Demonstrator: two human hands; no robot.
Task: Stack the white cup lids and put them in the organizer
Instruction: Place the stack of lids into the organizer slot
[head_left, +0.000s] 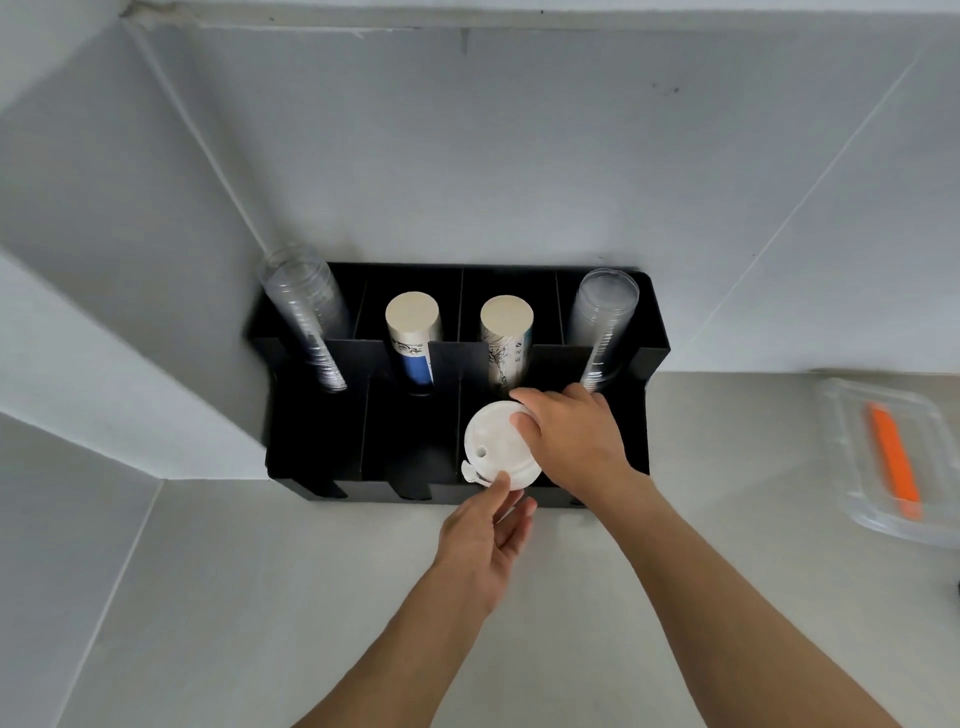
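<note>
A stack of white cup lids (493, 441) sits over the third front compartment of the black organizer (311, 426), which stands against the wall. My right hand (571, 431) grips the stack from the right, fingers over its far edge. My left hand (488, 535) is below it, thumb touching the near rim by the lid's tab, other fingers spread apart. How many lids are in the stack is hidden from above.
The organizer's back row holds two stacks of clear plastic cups (306, 317) (602, 322) and two stacks of paper cups (413, 332) (506, 338). A clear plastic container (852, 499) with an orange item (893, 462) lies on the counter at right.
</note>
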